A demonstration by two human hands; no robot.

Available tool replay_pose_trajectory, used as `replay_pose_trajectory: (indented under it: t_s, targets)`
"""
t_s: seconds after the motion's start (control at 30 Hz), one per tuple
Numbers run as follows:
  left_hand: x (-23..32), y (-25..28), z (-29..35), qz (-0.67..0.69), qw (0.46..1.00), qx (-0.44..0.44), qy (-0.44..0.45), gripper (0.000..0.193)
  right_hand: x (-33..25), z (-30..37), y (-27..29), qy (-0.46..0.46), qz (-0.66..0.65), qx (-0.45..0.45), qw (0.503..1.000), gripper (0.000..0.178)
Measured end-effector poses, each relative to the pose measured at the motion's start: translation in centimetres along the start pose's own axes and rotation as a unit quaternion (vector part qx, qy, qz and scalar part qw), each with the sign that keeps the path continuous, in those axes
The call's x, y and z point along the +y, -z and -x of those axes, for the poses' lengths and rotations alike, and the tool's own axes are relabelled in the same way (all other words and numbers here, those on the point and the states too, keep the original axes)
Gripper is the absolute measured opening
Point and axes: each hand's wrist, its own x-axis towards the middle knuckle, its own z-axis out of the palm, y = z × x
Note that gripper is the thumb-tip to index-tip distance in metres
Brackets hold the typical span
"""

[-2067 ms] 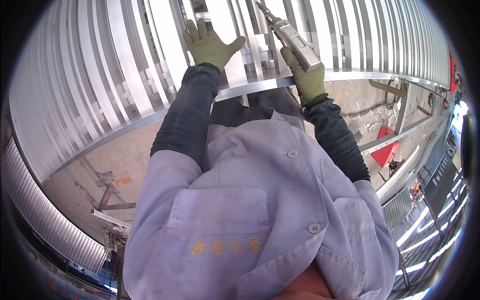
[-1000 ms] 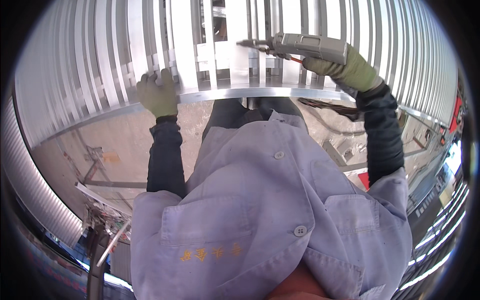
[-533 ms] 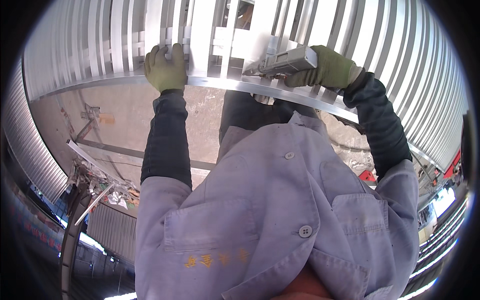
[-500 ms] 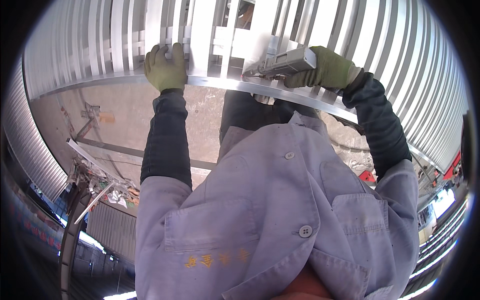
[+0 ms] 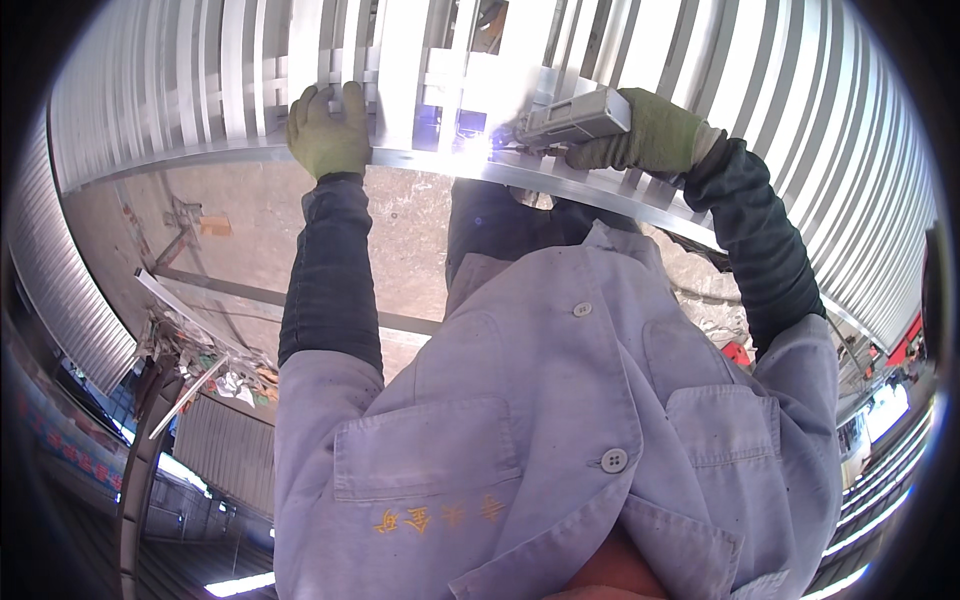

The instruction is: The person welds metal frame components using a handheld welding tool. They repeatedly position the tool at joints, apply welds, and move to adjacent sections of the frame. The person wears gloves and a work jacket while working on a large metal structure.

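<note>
In my right hand [image 5: 650, 130], which wears a green work glove, I hold a grey boxy handheld welding gun [image 5: 580, 115]. Its tip meets the bright metal edge rail [image 5: 420, 160], where a white-violet glare [image 5: 478, 148] hides the exact contact point. My left hand [image 5: 328, 135], gloved the same way, lies over the rail and the ends of the slats with its thumb and fingers apart. Beyond the rail, long silvery metal slats [image 5: 400, 70] run away from me, side by side with gaps between them.
Below the rail is a dusty concrete floor [image 5: 400, 230], crossed by a metal bar [image 5: 240, 292]. Scraps and litter [image 5: 235, 385] lie at left near a dark upright post [image 5: 145, 480]. Ribbed metal panels [image 5: 60, 260] stand at far left. Something red [image 5: 737, 352] shows at right.
A bright glare has appeared at the welding gun's tip on the rail. Both hands stay almost where they were.
</note>
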Motion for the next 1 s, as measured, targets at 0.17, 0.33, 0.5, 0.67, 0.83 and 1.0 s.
replay_pose_trajectory:
  t_s: [0.17, 0.33, 0.5, 0.67, 0.83, 1.0]
  targets:
    - [0.0, -0.2, 0.0, 0.02, 1.0, 0.004, 0.014, 0.054, -0.1, 0.3, 0.1, 0.006, 0.014, 0.001, 1.0, 0.053]
    - [0.2, -0.2, -0.1, 0.016, 1.0, 0.005, 0.011, 0.052, 2.5, -0.3, 0.0, 0.049, 0.022, 0.023, 0.998, 0.055]
    - [-0.1, -0.3, 0.1, 0.017, 1.0, 0.015, -0.001, 0.051, 0.2, 1.1, 0.4, 0.009, 0.033, 0.013, 0.999, 0.061]
    - [0.1, -0.2, 0.1, 0.022, 1.0, 0.014, -0.004, 0.049, -1.1, 2.2, 0.8, -0.04, 0.028, 0.014, 0.999, 0.068]
    - [0.3, 0.1, 0.0, 0.025, 1.0, 0.008, -0.006, 0.049, 0.0, 2.1, 0.9, -0.044, 0.029, 0.016, 0.998, 0.07]
    - [0.2, -0.1, 0.0, 0.037, 0.999, 0.018, -0.011, 0.048, -0.1, 2.7, 0.9, -0.055, 0.014, 0.023, 0.998, 0.073]
